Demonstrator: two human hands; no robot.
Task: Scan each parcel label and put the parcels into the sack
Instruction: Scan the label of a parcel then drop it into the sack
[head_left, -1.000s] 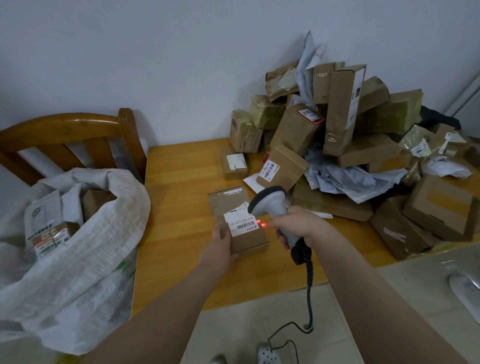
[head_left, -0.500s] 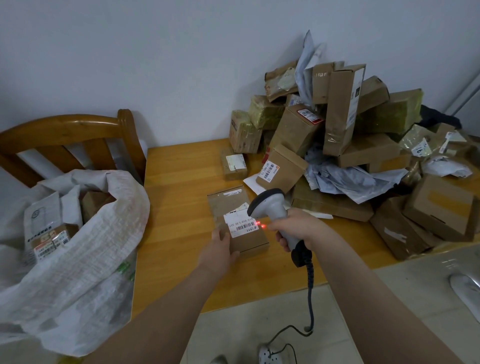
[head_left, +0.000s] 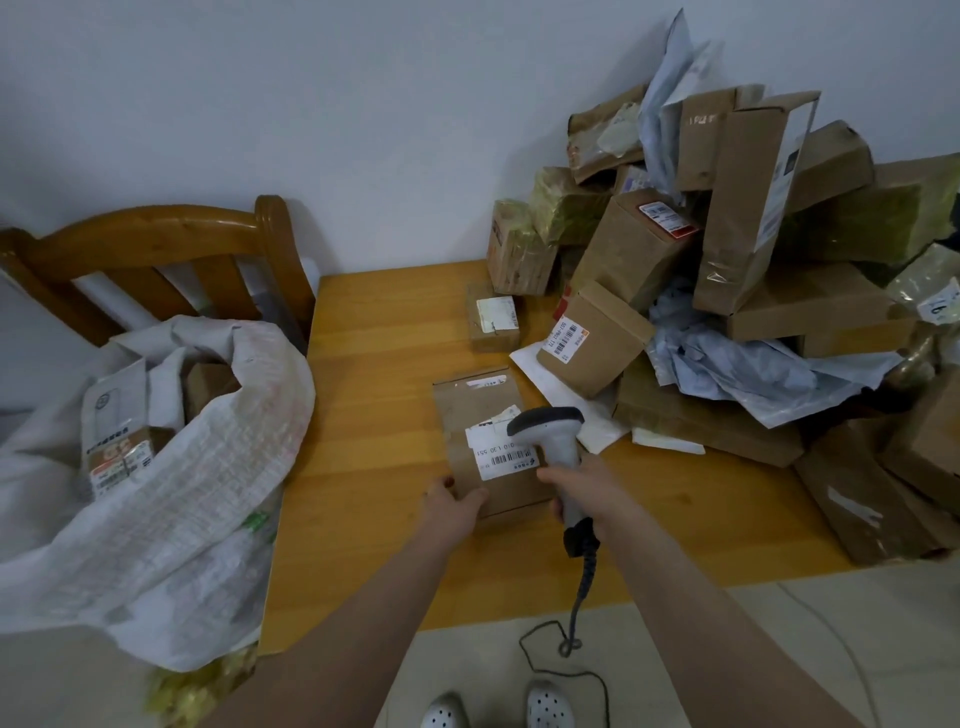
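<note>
**Task status.** The white woven sack (head_left: 208, 493) stands open at the left end of the desk (head_left: 374, 364), propped against a wooden chair (head_left: 156, 244). At least two labelled parcels (head_left: 122, 452) are visible inside its mouth; how many lie below them cannot be told. A large heap of parcels (head_left: 753, 260), made up of cartons, padded bags and grey mailers, occupies the right and rear of the desk. By this evidence the larger part of the work is outstanding.

**Parcel in hand.** One flat brown cardboard parcel (head_left: 478, 410) lies on the desk, near the front edge, between the sack and the heap. Its white barcode label (head_left: 493, 454) faces up. No scan light shows on the label, so whether a reading has registered cannot be told. This parcel is not yet in the sack.

**Grip, left.** The left hand (head_left: 452, 506) holds the parcel's near-left corner, thumb on the top face and fingers at the edge. The grip is closed on the parcel, which rests flat on the desk.

**Grip, right.** The right hand (head_left: 582, 483) is clenched round the handle of the grey barcode scanner (head_left: 556, 431). The scanner head hangs just above the label, pointing down and away from the person. Its cable (head_left: 582, 587) drops from the handle to the floor.
</note>
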